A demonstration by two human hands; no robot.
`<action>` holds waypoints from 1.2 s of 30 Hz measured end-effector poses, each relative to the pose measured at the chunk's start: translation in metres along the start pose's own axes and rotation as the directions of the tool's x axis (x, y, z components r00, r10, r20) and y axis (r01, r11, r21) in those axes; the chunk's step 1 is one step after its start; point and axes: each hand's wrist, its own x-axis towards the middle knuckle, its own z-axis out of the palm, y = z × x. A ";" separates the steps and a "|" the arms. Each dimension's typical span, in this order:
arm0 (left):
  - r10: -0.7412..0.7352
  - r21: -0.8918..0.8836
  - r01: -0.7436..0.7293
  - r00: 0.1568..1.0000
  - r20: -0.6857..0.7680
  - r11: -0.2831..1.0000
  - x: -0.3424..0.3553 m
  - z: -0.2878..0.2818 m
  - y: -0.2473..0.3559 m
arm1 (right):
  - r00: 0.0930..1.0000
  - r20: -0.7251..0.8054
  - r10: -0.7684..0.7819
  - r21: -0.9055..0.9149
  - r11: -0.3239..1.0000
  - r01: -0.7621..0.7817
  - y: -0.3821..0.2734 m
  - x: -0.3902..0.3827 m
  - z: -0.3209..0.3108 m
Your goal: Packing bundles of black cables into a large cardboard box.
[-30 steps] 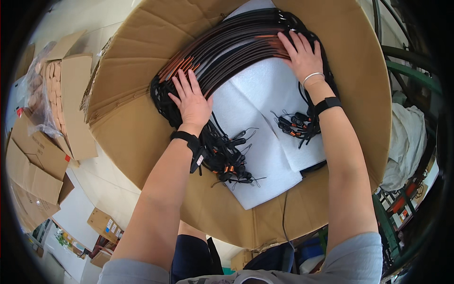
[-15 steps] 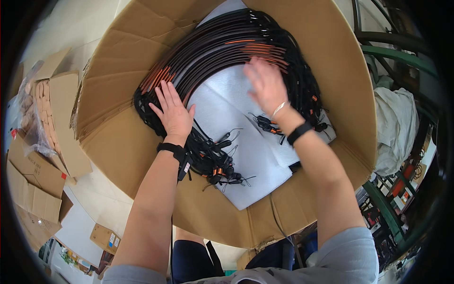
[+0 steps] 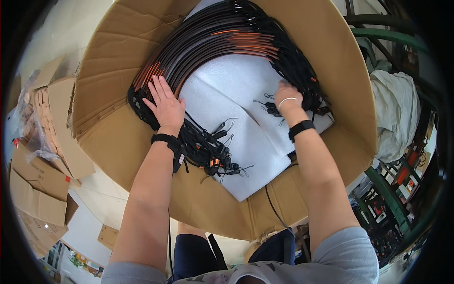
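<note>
A thick arc of black lanyards (image 3: 208,49) with brown and orange stretches lies in a large open cardboard box (image 3: 326,28), on a white foam sheet (image 3: 222,90). Their ends, with small black fittings and thin loops, gather in two bunches. My left hand (image 3: 166,105) rests flat on the left side of the arc, fingers outstretched, holding nothing. At the right-hand bunch, my right hand (image 3: 289,96) is closed with its fingers curled against the lanyards. The fingertips are hidden under the hand. Loose lanyard ends (image 3: 215,161) spread below my left hand.
The box walls surround both hands. On the left stand opened cartons (image 3: 40,184) and a carton with clear plastic (image 3: 45,113). A green metal frame (image 3: 390,199) and a pale cloth (image 3: 393,113) are at the right. A dark cable (image 3: 274,208) hangs over the near rim.
My right hand has come down and right from the inner edge of the arc to the right-hand bunch, and its fingers have curled in. My left hand stays on the lanyards; the view has shifted slightly.
</note>
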 end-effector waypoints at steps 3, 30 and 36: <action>-0.024 -0.046 0.025 0.999 0.029 0.999 -0.007 -0.013 0.007 | 0.981 0.023 -0.191 -0.220 0.956 0.192 -0.018 -0.035 0.026; 0.692 -0.552 -0.453 0.621 0.368 0.700 -0.391 -0.398 0.162 | 0.853 0.208 -0.478 0.129 0.878 0.461 0.259 -0.534 -0.070; 0.825 -0.506 -0.657 0.379 0.419 0.559 -0.455 -0.473 0.134 | 0.896 0.204 -0.395 0.207 0.912 0.355 0.255 -0.657 0.001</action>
